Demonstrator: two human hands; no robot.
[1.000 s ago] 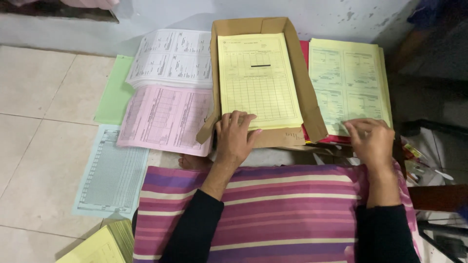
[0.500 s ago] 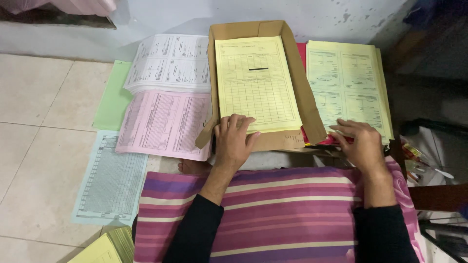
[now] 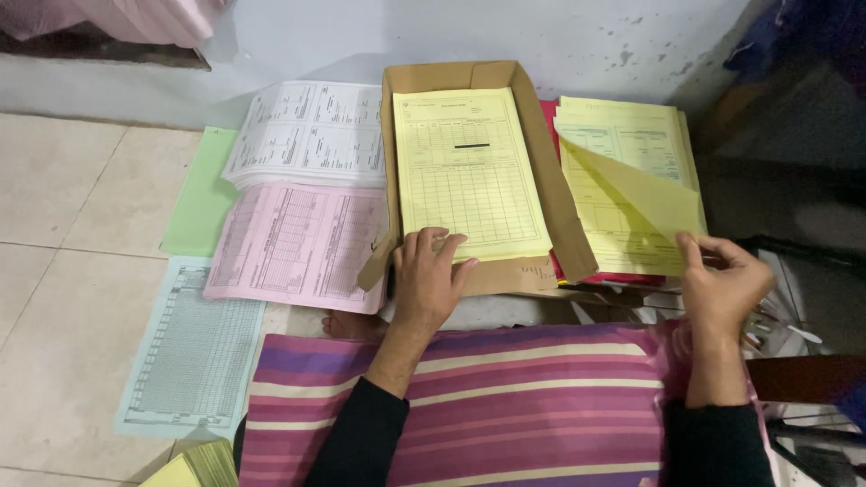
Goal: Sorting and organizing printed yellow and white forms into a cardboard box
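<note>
My left hand (image 3: 428, 281) rests flat on the near edge of a yellow printed form (image 3: 469, 171) lying in a shallow brown cardboard box (image 3: 550, 203). My right hand (image 3: 724, 282) pinches the near corner of the top yellow sheet (image 3: 631, 185) and peels it up off a stack of yellow forms (image 3: 622, 135) to the right of the box. The lifted sheet curls diagonally over the stack. Both sleeves are black.
Stacks of white (image 3: 311, 135), pink (image 3: 298, 239), green (image 3: 200, 194) and pale blue (image 3: 194, 347) forms lie on the tiled floor at left. A pink and purple striped cushion (image 3: 505, 406) lies across my lap. A red folder (image 3: 595, 275) sits under the yellow stack. Clutter lies at right.
My right hand has gone from resting on the yellow stack to pinching its top sheet and lifting the corner up and to the right. My left hand has stayed on the box's form.
</note>
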